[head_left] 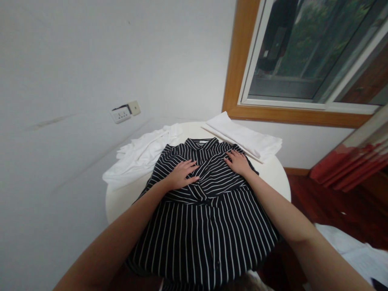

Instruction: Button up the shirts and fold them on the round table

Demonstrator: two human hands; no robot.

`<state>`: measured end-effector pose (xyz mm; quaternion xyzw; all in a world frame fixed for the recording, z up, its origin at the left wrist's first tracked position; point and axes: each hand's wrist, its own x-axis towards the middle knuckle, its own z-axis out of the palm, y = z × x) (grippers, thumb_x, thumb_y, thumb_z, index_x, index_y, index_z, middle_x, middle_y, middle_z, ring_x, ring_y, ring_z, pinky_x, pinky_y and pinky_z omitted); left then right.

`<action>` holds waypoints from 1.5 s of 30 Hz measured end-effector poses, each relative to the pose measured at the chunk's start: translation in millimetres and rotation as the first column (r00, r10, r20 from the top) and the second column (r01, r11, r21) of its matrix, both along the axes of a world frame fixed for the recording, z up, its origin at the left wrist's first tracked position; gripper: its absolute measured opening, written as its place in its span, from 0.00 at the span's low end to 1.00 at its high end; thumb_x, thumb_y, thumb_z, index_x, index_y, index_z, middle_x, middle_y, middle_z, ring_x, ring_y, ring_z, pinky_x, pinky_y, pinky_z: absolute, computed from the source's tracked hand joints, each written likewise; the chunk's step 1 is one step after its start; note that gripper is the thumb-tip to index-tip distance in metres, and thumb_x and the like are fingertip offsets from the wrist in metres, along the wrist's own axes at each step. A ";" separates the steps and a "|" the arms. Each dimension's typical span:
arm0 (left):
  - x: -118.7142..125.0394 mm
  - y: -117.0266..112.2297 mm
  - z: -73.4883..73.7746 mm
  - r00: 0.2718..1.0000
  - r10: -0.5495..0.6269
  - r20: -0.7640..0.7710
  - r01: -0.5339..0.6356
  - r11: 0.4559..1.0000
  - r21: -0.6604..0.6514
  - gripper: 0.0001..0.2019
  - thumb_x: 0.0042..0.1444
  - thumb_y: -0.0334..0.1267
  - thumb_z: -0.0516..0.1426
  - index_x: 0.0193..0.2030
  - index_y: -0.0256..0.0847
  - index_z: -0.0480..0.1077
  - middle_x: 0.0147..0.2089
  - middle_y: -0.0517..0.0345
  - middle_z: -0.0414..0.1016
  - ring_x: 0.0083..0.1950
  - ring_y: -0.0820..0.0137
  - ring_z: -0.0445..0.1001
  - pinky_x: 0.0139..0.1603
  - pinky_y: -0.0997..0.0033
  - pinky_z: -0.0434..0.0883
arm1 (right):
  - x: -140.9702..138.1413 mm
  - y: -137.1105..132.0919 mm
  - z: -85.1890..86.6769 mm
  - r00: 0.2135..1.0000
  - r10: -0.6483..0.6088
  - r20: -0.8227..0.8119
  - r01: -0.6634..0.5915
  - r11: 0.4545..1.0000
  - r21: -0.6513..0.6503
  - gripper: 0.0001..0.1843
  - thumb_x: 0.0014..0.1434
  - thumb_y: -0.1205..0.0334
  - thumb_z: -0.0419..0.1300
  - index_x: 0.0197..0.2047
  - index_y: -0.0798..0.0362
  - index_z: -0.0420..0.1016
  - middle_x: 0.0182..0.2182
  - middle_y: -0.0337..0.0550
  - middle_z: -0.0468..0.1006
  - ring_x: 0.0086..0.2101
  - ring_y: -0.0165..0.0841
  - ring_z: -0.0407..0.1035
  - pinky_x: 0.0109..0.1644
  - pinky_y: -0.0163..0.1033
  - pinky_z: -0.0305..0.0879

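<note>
Item: black blouse with thin white stripes (206,218), spread collar-away over my round white table (121,202), hem hanging off the near edge and out of frame. My left hand (182,174) and right hand (238,161) lie flat and unclenched on its chest, fingers spread, apparently pinning a bunched fold between them. Adjacent: crumpled white cloth (141,155) and folded white cloth (245,137); much of the tabletop is hidden.

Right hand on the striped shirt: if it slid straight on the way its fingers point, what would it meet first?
The right hand points up-left across the striped shirt, so it would probably reach the shirt's collar first, though depth is hard to judge.
</note>
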<state>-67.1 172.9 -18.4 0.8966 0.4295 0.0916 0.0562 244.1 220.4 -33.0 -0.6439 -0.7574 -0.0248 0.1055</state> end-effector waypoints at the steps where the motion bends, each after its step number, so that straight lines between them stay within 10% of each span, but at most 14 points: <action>1: 0.1 -0.2 0.2 1.000 0.000 0.001 0.000 1.000 -0.002 0.32 0.60 0.62 0.43 0.64 0.46 0.60 0.70 0.53 0.53 0.71 0.57 0.49 0.69 0.49 0.46 | 0.1 0.2 -0.2 1.000 0.001 -0.001 -0.001 1.000 0.001 0.31 0.66 0.42 0.41 0.65 0.49 0.60 0.66 0.48 0.56 0.65 0.41 0.48 0.66 0.52 0.43; 45: 1.9 -2.6 5.1 1.000 0.012 -0.025 -0.012 1.000 -0.020 0.32 0.61 0.60 0.44 0.65 0.43 0.60 0.70 0.51 0.52 0.71 0.57 0.48 0.69 0.49 0.46 | 3.0 4.8 -6.3 1.000 0.018 -0.005 -0.017 0.999 0.036 0.31 0.66 0.42 0.41 0.64 0.49 0.61 0.65 0.49 0.58 0.64 0.43 0.49 0.66 0.53 0.44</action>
